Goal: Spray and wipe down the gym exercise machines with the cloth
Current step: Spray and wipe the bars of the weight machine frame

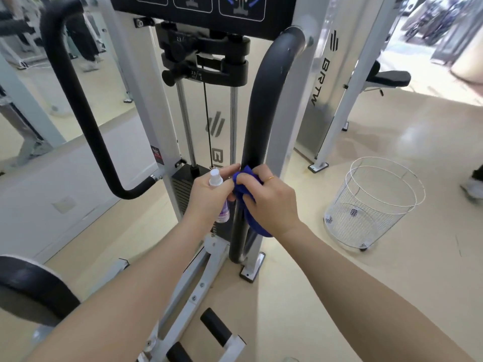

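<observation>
While my right hand [266, 198] squeezes the blue cloth [248, 202] on the black bar [257, 121] mid-frame and my left hand [209, 197] holds the spray bottle [218, 194], I am wiping, and next should rub lower down.

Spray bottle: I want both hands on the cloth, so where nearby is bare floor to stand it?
Bare floor lies between the machine's base foot and the wire basket, right of the black handle bar. Left of it, frame rails and the weight stack crowd the floor.
</observation>
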Tool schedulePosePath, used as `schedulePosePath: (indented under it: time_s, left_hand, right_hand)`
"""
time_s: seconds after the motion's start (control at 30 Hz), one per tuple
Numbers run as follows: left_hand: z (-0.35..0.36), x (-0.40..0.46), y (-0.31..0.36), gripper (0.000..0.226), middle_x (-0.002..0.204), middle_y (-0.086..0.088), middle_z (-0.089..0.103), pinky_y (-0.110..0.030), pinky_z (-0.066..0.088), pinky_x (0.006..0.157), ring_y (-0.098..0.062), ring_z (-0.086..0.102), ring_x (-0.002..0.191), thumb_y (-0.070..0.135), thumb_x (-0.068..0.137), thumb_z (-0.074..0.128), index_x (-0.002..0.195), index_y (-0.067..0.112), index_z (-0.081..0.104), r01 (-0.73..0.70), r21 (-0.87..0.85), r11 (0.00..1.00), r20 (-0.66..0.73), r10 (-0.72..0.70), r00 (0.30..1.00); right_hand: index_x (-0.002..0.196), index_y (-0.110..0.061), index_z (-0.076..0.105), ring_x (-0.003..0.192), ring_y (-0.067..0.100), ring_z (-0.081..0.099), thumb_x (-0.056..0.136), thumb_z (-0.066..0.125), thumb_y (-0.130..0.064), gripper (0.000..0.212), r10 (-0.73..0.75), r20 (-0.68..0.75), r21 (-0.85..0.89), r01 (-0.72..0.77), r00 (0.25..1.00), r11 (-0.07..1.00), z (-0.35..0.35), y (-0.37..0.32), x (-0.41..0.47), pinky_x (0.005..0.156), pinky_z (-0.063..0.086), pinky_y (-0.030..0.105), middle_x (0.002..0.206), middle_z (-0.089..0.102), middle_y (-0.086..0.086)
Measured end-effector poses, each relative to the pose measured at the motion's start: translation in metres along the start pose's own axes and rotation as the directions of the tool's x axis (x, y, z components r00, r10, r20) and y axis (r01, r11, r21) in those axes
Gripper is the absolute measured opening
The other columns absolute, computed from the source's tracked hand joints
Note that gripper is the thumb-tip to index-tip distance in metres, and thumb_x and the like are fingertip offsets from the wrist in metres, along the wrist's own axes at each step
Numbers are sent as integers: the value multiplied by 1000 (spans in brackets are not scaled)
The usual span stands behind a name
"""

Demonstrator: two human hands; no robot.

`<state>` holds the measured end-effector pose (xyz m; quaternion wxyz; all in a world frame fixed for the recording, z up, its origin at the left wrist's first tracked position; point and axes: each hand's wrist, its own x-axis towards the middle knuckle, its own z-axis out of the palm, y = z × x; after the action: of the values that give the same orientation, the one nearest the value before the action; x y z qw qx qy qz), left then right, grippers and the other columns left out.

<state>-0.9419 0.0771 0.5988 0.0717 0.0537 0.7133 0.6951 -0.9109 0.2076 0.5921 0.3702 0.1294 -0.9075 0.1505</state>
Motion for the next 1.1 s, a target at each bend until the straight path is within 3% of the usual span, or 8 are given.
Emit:
schedulePosePath:
  time_s: [0.07,0.17,0.4,0.47,0.63,0.77,0.93,1.1]
  left_hand:
    - [1,-1,2,41,86,-14,69,-28,49,64,-18,55,64,5,89,53,93,42,70,0,3,1000,10,0,1000]
    - [2,3,1,44,76,-1,69,-23,50,61,-9,57,58,3,90,52,85,42,70,18,-8,1000,-11,-18,1000]
    - [2,3,-12,39,82,-16,69,-34,52,70,-19,60,70,-4,82,51,108,18,70,71,25,997,-5,-71,997]
    - [0,-2,-17,39,77,-7,68,-24,51,65,-11,59,63,-5,83,49,109,16,69,87,64,994,-27,-85,996]
    - [-2,-8,-33,42,88,10,70,-25,50,65,-10,58,56,-4,86,47,94,31,68,167,81,983,-100,-159,982]
    - [-6,-8,-56,38,76,-3,69,-32,52,66,-11,60,57,-3,82,50,102,21,71,206,40,978,-130,-199,971]
    - [-9,-17,-94,41,97,-2,72,-36,57,79,-21,68,87,-7,81,49,101,23,69,343,-23,939,-122,-343,931]
    - [-17,-23,-131,35,80,-7,67,-25,53,61,-16,58,64,-7,84,48,104,12,69,401,-120,908,-120,-414,902]
  right_hand:
    - [91,-12,69,58,24,56,82,49,-20,24,-11,-140,-27,7,990,1000,-14,2,23,46,46,25,88,63,8]
    - [87,-10,70,58,24,53,81,52,-15,20,-59,-229,-47,49,972,998,-18,4,39,48,40,21,85,63,10]
    - [84,-16,71,53,22,50,74,71,-10,11,-257,-40,-200,244,966,949,12,16,-3,44,44,26,84,65,7]
    - [83,-17,70,53,21,48,73,72,-10,12,-317,-2,-238,307,948,921,6,13,3,44,39,25,84,62,6]
    - [95,-13,67,57,24,51,78,61,-5,19,-211,-61,-201,195,976,960,10,9,9,44,44,28,97,61,9]
    - [95,-13,67,60,24,51,88,42,-2,28,-239,10,-223,235,971,946,51,8,-46,47,47,28,104,54,7]
    - [87,-11,70,56,25,54,47,84,-4,43,-179,333,-163,244,926,956,82,1,-88,40,43,25,94,66,9]
    - [83,-17,71,52,19,49,56,75,-8,29,-193,359,-235,288,913,928,110,-1,-109,43,39,24,91,67,3]
